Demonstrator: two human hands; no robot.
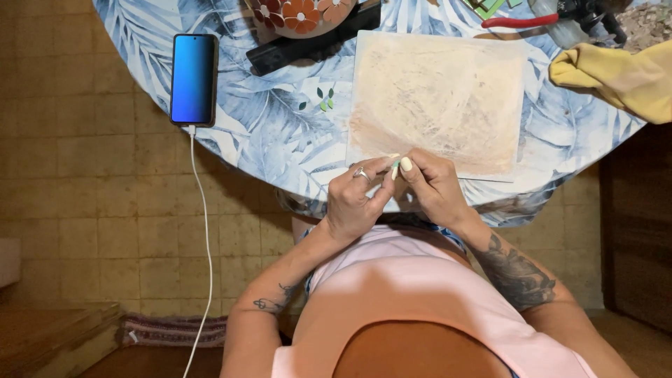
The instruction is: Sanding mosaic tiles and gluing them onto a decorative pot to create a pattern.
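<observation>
My left hand [355, 198] and my right hand [432, 185] meet at the near edge of a round table with a blue leaf-print cloth [266, 126]. Their fingertips pinch together over something very small that I cannot make out. A ring sits on a left finger. Just beyond the fingers lies a white board smeared with beige paste [437, 98]. A few tiny green pieces [322, 101] lie on the cloth to the left of the board.
A phone with a blue screen [193, 78] lies at the table's left edge, its white cable [207, 252] hanging to the tiled floor. At the far side are a flower-mosaic bowl [301, 15], a black bar [315, 42], red-handled pliers [532, 19] and a yellow cloth [619, 77].
</observation>
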